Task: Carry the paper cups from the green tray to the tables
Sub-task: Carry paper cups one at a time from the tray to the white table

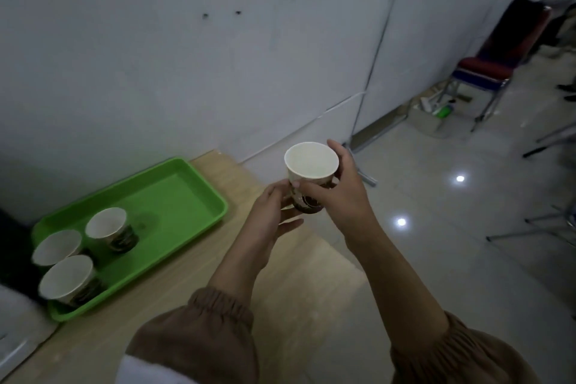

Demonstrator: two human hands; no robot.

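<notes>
Pale wall, glossy tiled floor, wooden bench (280, 305) below. Green tray (174, 196) sits at its left end, three paper cups (109, 227) waiting inside. Left hand (271, 215) and right hand (346, 193) both clasp a fourth cup (311, 165) beyond the bench edge: we're mid-carry, I'd say. Next: keep it upright, find a table.

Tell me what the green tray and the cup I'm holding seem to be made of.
Green tray: probably plastic, smooth with a slight sheen and a moulded rounded rim. Held cup: apparently paper, matte white inside, rolled lip, dark print outside.
</notes>
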